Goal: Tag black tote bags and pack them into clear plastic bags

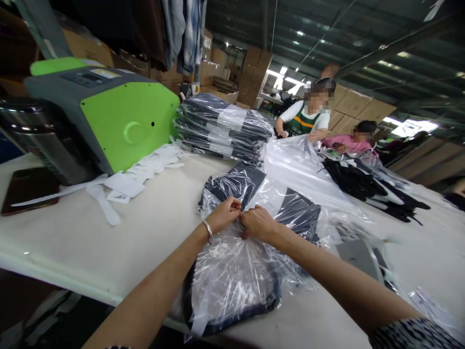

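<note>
L hand (225, 214) bare, w/ a shiny silver bangle (208, 231) round the wrist: smooth, rounded metal band. R hand (259, 224) bare too. R sleeve (407, 334): blk & wht mottled fabric, ends nr elbow. L sleeve (118, 347): just a sliver, dk w/ lt flecks.

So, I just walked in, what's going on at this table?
A person's left hand and right hand are close together, gripping a crinkled clear plastic bag. Dark folded fabric shows through it, on a white tabletop. Just beyond lies a stack of dark folded cloth in shiny clear plastic, beside a boxy green-and-grey machine. Farther back, a co-worker in a green apron is behind clear plastic sheets.
</note>
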Available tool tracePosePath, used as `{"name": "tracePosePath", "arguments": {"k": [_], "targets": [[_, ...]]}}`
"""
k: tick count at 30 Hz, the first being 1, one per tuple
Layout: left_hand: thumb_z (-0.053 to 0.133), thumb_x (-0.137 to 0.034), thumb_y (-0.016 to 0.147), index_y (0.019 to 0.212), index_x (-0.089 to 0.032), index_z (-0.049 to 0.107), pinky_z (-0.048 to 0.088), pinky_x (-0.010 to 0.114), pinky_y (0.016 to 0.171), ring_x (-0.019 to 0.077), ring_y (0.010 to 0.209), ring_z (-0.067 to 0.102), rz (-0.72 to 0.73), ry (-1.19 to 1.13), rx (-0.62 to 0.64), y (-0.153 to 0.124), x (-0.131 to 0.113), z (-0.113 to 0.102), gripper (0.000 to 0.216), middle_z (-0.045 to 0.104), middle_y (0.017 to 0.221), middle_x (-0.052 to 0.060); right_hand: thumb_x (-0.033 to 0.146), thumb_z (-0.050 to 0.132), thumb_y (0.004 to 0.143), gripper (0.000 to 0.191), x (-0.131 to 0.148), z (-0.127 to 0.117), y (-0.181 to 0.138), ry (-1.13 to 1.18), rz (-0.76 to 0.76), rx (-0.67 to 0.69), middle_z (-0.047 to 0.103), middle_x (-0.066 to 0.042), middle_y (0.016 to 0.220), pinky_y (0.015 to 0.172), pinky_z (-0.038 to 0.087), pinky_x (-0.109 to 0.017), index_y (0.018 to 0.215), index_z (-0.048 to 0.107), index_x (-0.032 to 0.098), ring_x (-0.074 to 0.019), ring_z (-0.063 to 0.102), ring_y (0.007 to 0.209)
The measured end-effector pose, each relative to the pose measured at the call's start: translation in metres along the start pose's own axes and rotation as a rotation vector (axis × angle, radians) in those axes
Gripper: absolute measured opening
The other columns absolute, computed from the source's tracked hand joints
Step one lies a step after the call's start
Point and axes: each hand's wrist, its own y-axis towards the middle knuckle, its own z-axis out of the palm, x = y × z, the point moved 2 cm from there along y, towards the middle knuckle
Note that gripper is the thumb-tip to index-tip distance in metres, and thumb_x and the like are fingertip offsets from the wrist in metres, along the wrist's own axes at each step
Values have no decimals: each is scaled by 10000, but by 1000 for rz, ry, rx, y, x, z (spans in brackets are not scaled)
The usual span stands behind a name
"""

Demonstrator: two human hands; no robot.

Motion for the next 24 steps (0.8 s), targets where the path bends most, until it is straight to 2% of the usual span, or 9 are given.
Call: {"name": "tracePosePath", "arguments": {"k": [3, 7, 9, 11, 13, 16, 19, 21, 24], "targets": [[612, -115, 760, 1081, -161, 567, 529, 334, 899, 176, 944, 657, -35, -113, -9, 1, 4, -2, 327, 679, 1022, 81, 426, 885, 608, 701, -9, 0, 1, -3, -21, -76, 713, -155, 1098, 902, 440, -414, 1208, 628, 172, -341, 676, 989], [695, -137, 732, 1043, -155, 593, 535, 345, 864, 170, 880, 657, -88, -191, -56, 0, 3, -3, 328, 682, 970, 77, 469, 891, 557, 565, -43, -2, 2, 308, 6, -27, 706, -58, 931, 754, 480, -319, 984, 650, 188, -250, 664, 850], [724, -137, 711, 1012, -152, 607, 542, 344, 835, 159, 829, 653, -104, -231, -81, -2, -1, -3, 324, 685, 935, 72, 426, 851, 633, 459, -55, -6, 0, 460, 62, -2, 702, -40, 903, 722, 494, -290, 968, 653, 181, -213, 662, 818], [728, -139, 701, 996, -148, 610, 557, 351, 804, 163, 803, 661, -105, -288, -99, -6, -7, -3, 318, 693, 912, 76, 417, 736, 785, 394, -54, -12, -4, 530, 118, -151, 702, -70, 1022, 798, 517, -314, 1079, 646, 171, -211, 668, 902], [695, -164, 727, 1015, -149, 600, 567, 367, 814, 181, 842, 679, -80, -349, -155, -10, -14, -6, 303, 694, 939, 88, 445, 586, 914, 451, -39, -15, -7, 534, 165, -436, 643, -128, 1246, 953, 493, -399, 1271, 582, 168, -254, 624, 1114], [609, -213, 787, 1088, -174, 555, 545, 361, 919, 168, 954, 669, -6, -403, -347, -15, -23, -20, 308, 665, 1046, 75, 517, 488, 973, 613, -5, -4, -4, 381, 129, -707, 423, -161, 1536, 1179, 275, -523, 1476, 425, 171, -320, 348, 1441], [612, -260, 790, 1095, -174, 555, 531, 336, 931, 154, 945, 655, 76, -398, -599, -19, -26, -40, 322, 655, 1023, 49, 592, 488, 957, 701, 16, 19, 10, 196, -19, -651, 289, -105, 1628, 1248, 66, -535, 1527, 369, 203, -302, 153, 1527], [648, -288, 772, 1067, -162, 581, 542, 322, 868, 160, 895, 654, 87, -375, -720, -22, -24, -51, 328, 663, 962, 42, 629, 473, 947, 729, 17, 31, 18, 153, -62, -595, 286, -90, 1631, 1252, 36, -534, 1534, 361, 213, -294, 142, 1530], [682, -316, 768, 1073, -171, 601, 538, 293, 796, 161, 872, 649, 61, -341, -755, -25, -20, -60, 347, 673, 960, 35, 648, 438, 951, 751, 9, 38, 23, 150, -65, -578, 277, -81, 1634, 1256, 40, -529, 1553, 322, 214, -286, 148, 1531]]}}
